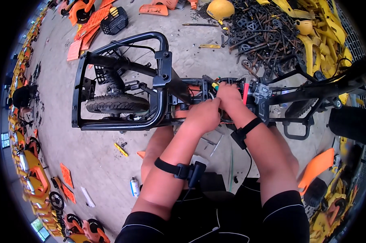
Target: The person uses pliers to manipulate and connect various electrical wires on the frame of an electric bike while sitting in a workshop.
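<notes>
A black scooter-like frame (pixel 164 77) lies across in front of me, its treaded wheel (pixel 118 104) at the left end. Over the middle of the frame, my left hand (pixel 203 115) is closed, its fingers bent toward a small bright metal piece. What it grips is hidden. Just right of it and touching or nearly so, my right hand (pixel 229 98) reaches down with curled fingers, their tips out of sight. A yellow-and-green handle-like piece (pixel 215 86) shows beside its fingers. A red bar (pixel 245 94) stands right of that hand, near a grey-and-black power tool (pixel 262 93) on the frame.
Beyond the frame lies a heap of dark metal parts (pixel 264 36), with a yellow helmet-shaped shell (pixel 220 9) beside it. Yellow panels (pixel 327 28) pile up at far right. A spray can (pixel 134 187) stands near my left arm. Rows of yellow scooters (pixel 35 166) line the left.
</notes>
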The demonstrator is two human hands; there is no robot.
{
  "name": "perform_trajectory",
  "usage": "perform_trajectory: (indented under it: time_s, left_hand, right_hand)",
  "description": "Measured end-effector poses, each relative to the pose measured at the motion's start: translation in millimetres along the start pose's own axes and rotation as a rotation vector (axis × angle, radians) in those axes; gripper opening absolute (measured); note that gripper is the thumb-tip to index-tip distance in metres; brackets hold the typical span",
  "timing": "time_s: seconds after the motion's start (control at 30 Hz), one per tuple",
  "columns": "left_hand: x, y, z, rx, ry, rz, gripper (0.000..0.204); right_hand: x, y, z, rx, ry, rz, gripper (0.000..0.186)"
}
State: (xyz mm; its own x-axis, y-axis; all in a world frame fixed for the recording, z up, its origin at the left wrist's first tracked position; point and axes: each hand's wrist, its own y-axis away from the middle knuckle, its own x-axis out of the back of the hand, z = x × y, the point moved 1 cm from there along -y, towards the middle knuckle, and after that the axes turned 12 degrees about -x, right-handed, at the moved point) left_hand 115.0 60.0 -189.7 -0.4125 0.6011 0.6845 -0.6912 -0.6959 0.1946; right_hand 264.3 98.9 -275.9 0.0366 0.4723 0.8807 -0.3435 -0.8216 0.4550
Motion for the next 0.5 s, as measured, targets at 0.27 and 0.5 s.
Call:
perform_trajectory:
  time_s: [0.27,0.5]
  left_hand:
    - [1.1,-10.8,1.5,-0.039,-0.02,-0.013,0.041]
    - [2.3,-10.9,-1.4,-0.051,-0.004,-0.014,0.042]
  right_hand:
    - [-36.8,-2.2,2.3,0.044,-0.188,0.162,0.075]
    - [-42.6,7.9,-8.4,0.013,-0.245,0.168,0.074]
